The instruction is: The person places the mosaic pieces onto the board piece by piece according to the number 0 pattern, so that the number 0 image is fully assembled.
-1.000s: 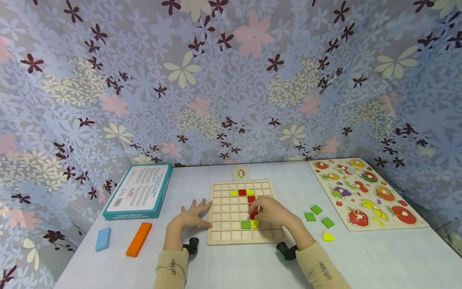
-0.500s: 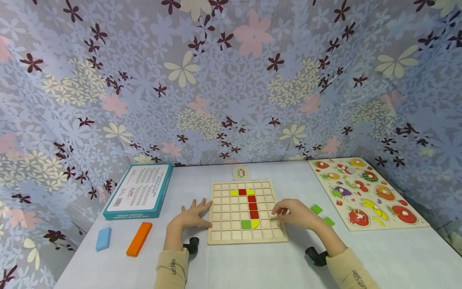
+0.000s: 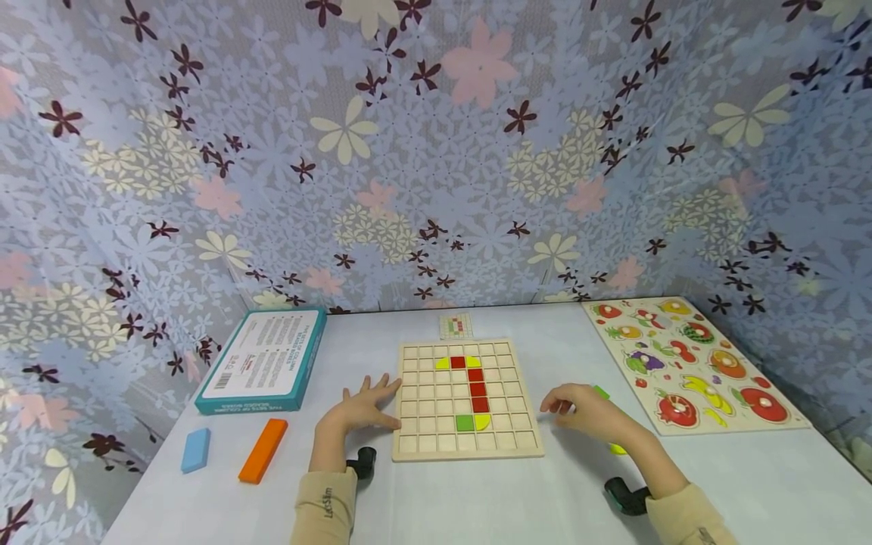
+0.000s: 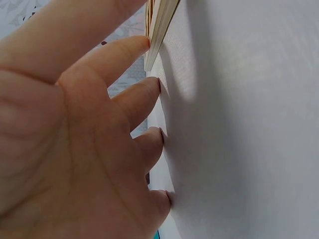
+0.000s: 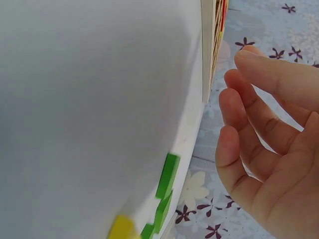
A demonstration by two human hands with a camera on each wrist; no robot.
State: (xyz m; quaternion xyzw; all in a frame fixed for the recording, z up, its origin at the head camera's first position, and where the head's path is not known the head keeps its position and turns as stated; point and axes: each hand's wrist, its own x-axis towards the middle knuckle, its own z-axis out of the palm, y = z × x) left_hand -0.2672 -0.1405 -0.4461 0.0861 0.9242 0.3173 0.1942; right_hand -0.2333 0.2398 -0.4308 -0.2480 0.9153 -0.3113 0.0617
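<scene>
A wooden grid board (image 3: pixel 427 409) lies mid-table. On it, several red square tiles (image 3: pixel 478 390), yellow rounded tiles (image 3: pixel 482 421) and one green square tile (image 3: pixel 465 423) form a hooked shape. My left hand (image 3: pixel 359 410) rests at the board's left side, fingers spread; its thumb and index finger touch the edge. Right of the board, my right hand (image 3: pixel 587 412) is raised above the table with loosely bent fingers and nothing in them. Loose green tiles (image 5: pixel 168 175) and a yellow tile (image 5: pixel 120 228) lie below it in the right wrist view, partly covered in the head view.
A small pattern card (image 3: pixel 456 326) lies behind the board. At the left are a teal box (image 3: pixel 262 356), an orange block (image 3: pixel 263 451) and a light blue block (image 3: pixel 195 451). A fruit puzzle board (image 3: pixel 654 393) lies at the right. A flowered curtain (image 3: pixel 436 166) hangs behind.
My right hand has moved off the red tile in the grid, going right past the board's edge toward the loose tiles. The left hand has stayed in place.
</scene>
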